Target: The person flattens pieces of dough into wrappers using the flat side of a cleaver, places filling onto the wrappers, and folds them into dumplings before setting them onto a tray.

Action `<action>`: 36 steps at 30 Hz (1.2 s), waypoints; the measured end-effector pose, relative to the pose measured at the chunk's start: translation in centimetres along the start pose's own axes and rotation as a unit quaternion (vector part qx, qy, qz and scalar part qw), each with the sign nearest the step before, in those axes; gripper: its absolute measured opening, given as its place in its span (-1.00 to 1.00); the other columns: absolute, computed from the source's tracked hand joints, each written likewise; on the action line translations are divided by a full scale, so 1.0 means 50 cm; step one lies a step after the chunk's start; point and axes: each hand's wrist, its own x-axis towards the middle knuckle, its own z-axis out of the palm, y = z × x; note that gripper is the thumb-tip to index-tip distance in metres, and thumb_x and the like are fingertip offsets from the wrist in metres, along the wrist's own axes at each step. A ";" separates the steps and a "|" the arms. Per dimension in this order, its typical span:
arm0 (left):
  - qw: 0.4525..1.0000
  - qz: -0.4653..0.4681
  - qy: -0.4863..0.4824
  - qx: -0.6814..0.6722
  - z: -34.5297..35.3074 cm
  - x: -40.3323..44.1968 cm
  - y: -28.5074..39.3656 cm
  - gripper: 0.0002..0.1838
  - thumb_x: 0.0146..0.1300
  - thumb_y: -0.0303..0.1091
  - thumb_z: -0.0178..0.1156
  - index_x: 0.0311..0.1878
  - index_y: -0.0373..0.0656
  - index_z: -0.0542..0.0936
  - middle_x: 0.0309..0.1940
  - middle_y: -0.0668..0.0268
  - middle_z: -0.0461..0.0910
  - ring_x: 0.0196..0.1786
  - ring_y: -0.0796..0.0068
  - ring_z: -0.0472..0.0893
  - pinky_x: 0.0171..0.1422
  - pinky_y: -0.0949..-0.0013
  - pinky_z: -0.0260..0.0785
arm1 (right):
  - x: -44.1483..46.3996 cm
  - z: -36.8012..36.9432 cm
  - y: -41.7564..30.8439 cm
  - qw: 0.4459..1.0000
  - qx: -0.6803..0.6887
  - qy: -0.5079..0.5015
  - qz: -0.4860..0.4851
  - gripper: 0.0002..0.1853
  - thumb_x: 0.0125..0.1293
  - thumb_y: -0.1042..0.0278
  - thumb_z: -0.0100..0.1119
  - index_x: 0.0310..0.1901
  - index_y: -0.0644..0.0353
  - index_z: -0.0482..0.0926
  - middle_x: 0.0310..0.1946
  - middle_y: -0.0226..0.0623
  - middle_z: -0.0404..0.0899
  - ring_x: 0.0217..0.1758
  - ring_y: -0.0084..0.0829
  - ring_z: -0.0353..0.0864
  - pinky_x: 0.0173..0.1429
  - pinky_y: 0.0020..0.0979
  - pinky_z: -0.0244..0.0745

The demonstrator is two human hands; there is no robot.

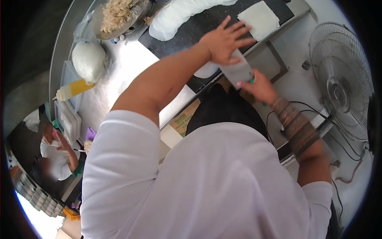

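Note:
My left hand (226, 40) is spread, palm down, over the dark board (179, 47), with its heel and thumb beside a wide flat blade (237, 70). My right hand (258, 85) is closed round the blade's green handle at the board's front edge. A round white sheet (207, 70) lies partly hidden under my left wrist and the blade. Near my fingertips is a square stack of white sheets (259, 20). A long row of overlapping white rounds (169, 20) stretches along the far side of the board.
A bowl of brownish filling (115, 16), a bag of white dough (88, 61) and a yellow squeeze bottle (74, 89) stand on the metal table (115, 75) at left. Another person (59, 153) works at lower left. A fan (338, 81) with cables stands at right.

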 end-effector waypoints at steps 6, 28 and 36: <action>0.981 -0.174 0.070 -0.044 -0.022 0.022 -0.082 -0.09 0.32 0.30 0.20 0.64 0.08 0.29 0.62 -0.11 0.20 0.65 -0.21 0.19 0.65 -0.39 0.01 | 0.097 -0.115 -0.075 0.983 -0.168 0.040 -0.060 -0.32 0.34 0.03 0.50 0.28 0.39 0.51 0.06 0.08 0.71 0.18 -0.10 0.71 0.28 -0.17 0.56; 0.760 -0.514 0.052 -0.395 -0.145 -0.158 0.074 -0.70 0.32 -0.49 0.35 0.10 -0.28 0.62 -0.26 0.24 0.70 -0.24 0.46 0.73 -0.18 0.36 0.63 | 0.020 0.154 -0.050 0.993 -0.062 0.037 -0.091 -0.40 0.39 0.02 0.43 0.20 0.39 0.55 0.02 0.13 0.73 0.17 0.06 0.73 0.27 -0.07 0.59; 0.838 -0.364 0.182 -0.363 -0.370 0.012 0.010 -0.65 0.31 -0.48 0.35 0.16 -0.31 0.64 -0.18 0.23 0.69 -0.22 0.49 0.72 -0.11 0.37 0.61 | -0.099 0.076 0.028 0.998 0.027 -0.016 -0.046 -0.44 0.44 0.07 0.39 0.22 0.40 0.55 0.11 0.16 0.70 0.24 0.06 0.69 0.33 -0.07 0.55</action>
